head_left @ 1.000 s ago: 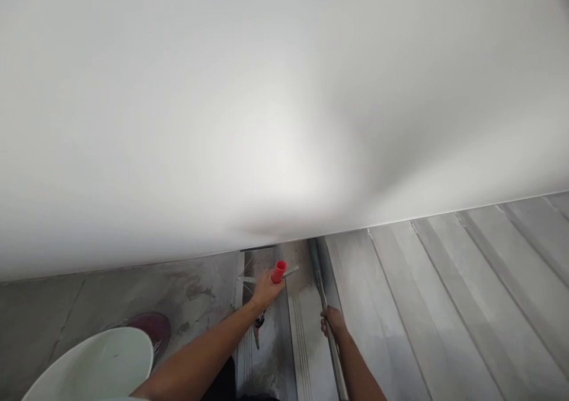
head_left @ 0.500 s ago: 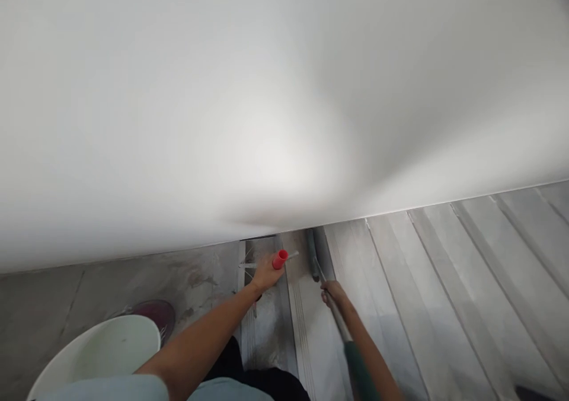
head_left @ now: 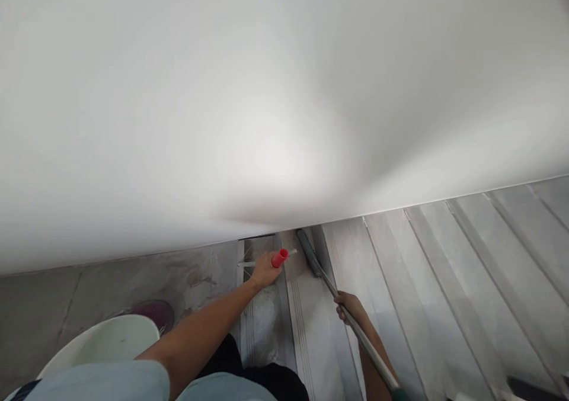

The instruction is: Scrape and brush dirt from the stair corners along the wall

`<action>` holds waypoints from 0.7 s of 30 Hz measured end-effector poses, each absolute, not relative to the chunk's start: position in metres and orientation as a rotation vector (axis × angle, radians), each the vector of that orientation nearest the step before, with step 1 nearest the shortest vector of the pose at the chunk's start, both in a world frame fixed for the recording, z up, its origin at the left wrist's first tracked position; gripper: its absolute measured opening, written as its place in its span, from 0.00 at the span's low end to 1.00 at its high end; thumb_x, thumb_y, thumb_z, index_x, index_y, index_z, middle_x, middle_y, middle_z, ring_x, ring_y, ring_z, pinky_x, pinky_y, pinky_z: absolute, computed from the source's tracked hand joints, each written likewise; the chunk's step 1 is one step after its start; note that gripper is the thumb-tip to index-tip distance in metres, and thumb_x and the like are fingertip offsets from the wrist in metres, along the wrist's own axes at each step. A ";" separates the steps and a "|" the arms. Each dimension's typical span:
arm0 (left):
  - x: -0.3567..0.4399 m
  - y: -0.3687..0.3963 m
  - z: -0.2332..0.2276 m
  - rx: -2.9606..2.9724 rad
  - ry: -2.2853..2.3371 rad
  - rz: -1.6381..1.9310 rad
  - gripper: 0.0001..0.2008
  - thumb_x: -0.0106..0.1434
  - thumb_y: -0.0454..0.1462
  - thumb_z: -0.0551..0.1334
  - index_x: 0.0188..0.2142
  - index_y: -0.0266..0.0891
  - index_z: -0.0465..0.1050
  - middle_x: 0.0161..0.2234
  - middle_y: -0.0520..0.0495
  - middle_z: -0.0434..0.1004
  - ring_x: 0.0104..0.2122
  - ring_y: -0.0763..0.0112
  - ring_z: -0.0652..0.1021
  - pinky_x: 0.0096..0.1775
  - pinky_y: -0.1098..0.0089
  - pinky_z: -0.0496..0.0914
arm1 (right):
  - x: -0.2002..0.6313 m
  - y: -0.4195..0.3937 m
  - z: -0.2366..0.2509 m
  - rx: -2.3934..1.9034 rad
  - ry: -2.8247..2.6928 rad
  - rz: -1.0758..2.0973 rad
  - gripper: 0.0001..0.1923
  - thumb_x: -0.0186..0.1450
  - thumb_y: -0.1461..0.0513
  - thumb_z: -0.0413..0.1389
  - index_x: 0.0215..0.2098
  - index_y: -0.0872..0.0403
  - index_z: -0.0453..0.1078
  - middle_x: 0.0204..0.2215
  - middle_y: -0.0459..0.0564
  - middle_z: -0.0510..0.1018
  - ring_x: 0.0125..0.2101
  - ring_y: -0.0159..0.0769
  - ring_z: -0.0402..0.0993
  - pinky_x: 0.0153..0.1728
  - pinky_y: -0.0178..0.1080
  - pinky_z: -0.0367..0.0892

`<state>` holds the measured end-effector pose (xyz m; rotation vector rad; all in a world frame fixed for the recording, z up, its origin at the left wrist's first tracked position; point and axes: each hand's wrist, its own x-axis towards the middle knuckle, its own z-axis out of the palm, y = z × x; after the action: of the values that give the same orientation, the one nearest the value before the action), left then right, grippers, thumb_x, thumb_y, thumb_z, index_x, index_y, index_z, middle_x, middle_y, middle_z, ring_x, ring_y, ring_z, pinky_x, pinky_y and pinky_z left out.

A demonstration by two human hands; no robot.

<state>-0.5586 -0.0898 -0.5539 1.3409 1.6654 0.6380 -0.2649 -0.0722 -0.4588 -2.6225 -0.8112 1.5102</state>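
Observation:
My left hand (head_left: 265, 270), reaching in from the lower left over the steps, is closed around a tool with a red hollow-ended handle (head_left: 280, 257). Thin pale rods stick out on either side of the fist; the tool's working part is unclear. To the right, my right hand (head_left: 350, 307) grips a long metal pole (head_left: 371, 350). The pole ends in a long, narrow grey-green head (head_left: 309, 253), slanted on a step close to the wall's foot. A green section (head_left: 400, 395) of the pole shows at the lower edge.
A large white wall (head_left: 267, 122) fills the upper view. Grey stairs (head_left: 427, 270) run along its foot to the right. At lower left, a white bucket (head_left: 120, 342) stands on the grey floor (head_left: 40, 306) beside a dark red round object (head_left: 155, 312). A dark object (head_left: 533, 387) lies lower right.
My right hand and the pole have shifted right and down, and the pole's head has tilted, its upper end swinging left. My left hand stays nearly in place with the red-handled tool.

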 end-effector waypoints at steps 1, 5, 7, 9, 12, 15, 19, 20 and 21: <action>-0.558 -0.089 -0.554 1.340 1.665 0.638 0.08 0.60 0.31 0.60 0.38 0.39 0.75 0.39 0.43 0.80 0.43 0.60 0.77 0.46 0.64 0.67 | -0.261 -0.074 -0.458 -2.629 -0.804 1.499 0.13 0.59 0.65 0.55 0.43 0.54 0.67 0.13 0.41 0.67 0.12 0.31 0.63 0.14 0.29 0.50; -0.558 -0.088 -0.553 1.343 1.656 0.644 0.07 0.59 0.31 0.60 0.37 0.40 0.74 0.40 0.43 0.81 0.43 0.58 0.77 0.46 0.64 0.66 | -0.268 -0.066 -0.469 -2.660 -0.867 1.399 0.03 0.61 0.66 0.54 0.35 0.54 0.67 0.12 0.42 0.66 0.12 0.30 0.62 0.14 0.30 0.52; -0.559 -0.089 -0.552 1.347 1.650 0.649 0.07 0.59 0.31 0.60 0.37 0.40 0.74 0.40 0.43 0.81 0.44 0.57 0.77 0.46 0.64 0.66 | -0.275 -0.061 -0.473 -2.684 -0.941 1.453 0.03 0.61 0.66 0.53 0.34 0.55 0.67 0.12 0.42 0.66 0.12 0.29 0.61 0.14 0.30 0.52; -0.560 -0.090 -0.551 1.344 1.646 0.655 0.08 0.59 0.31 0.60 0.38 0.40 0.75 0.40 0.43 0.81 0.44 0.57 0.77 0.46 0.64 0.66 | -0.271 -0.061 -0.469 -2.693 -0.960 1.532 0.08 0.61 0.67 0.53 0.40 0.56 0.68 0.12 0.42 0.66 0.12 0.30 0.62 0.13 0.30 0.51; -0.560 -0.091 -0.550 1.333 1.641 0.667 0.09 0.59 0.31 0.60 0.39 0.40 0.75 0.40 0.43 0.81 0.44 0.57 0.77 0.46 0.64 0.65 | -0.254 -0.068 -0.459 -2.646 -0.861 1.553 0.20 0.61 0.66 0.53 0.52 0.56 0.64 0.14 0.41 0.68 0.12 0.30 0.63 0.13 0.29 0.50; -0.560 -0.090 -0.552 1.328 1.639 0.675 0.08 0.58 0.31 0.61 0.38 0.40 0.75 0.40 0.44 0.81 0.44 0.58 0.77 0.47 0.64 0.66 | -0.258 -0.067 -0.462 -2.651 -0.851 1.447 0.16 0.63 0.68 0.52 0.50 0.57 0.65 0.13 0.40 0.65 0.12 0.30 0.62 0.13 0.29 0.51; -0.562 -0.091 -0.556 1.322 1.649 0.671 0.09 0.56 0.30 0.62 0.37 0.41 0.75 0.39 0.46 0.81 0.42 0.60 0.78 0.45 0.66 0.67 | -0.297 -0.065 -0.493 -2.667 -1.029 1.431 0.10 0.59 0.74 0.49 0.34 0.57 0.67 0.10 0.39 0.59 0.11 0.29 0.59 0.13 0.29 0.54; -0.562 -0.091 -0.557 1.320 1.653 0.669 0.10 0.56 0.30 0.62 0.38 0.41 0.75 0.39 0.46 0.81 0.42 0.61 0.78 0.44 0.66 0.67 | -0.303 -0.070 -0.501 -2.657 -1.065 1.459 0.10 0.57 0.74 0.50 0.32 0.57 0.68 0.09 0.39 0.59 0.11 0.29 0.59 0.13 0.29 0.54; -0.563 -0.090 -0.558 1.320 1.657 0.666 0.10 0.56 0.30 0.62 0.38 0.40 0.75 0.40 0.46 0.81 0.42 0.61 0.78 0.44 0.66 0.67 | -0.305 -0.077 -0.508 -2.646 -1.098 1.485 0.11 0.55 0.75 0.51 0.33 0.57 0.69 0.10 0.38 0.59 0.11 0.29 0.59 0.13 0.29 0.54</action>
<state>-0.5630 -0.0904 -0.5575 1.3195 1.6569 0.6658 -0.3050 -0.0774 -0.5076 -2.6458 -1.0977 1.4852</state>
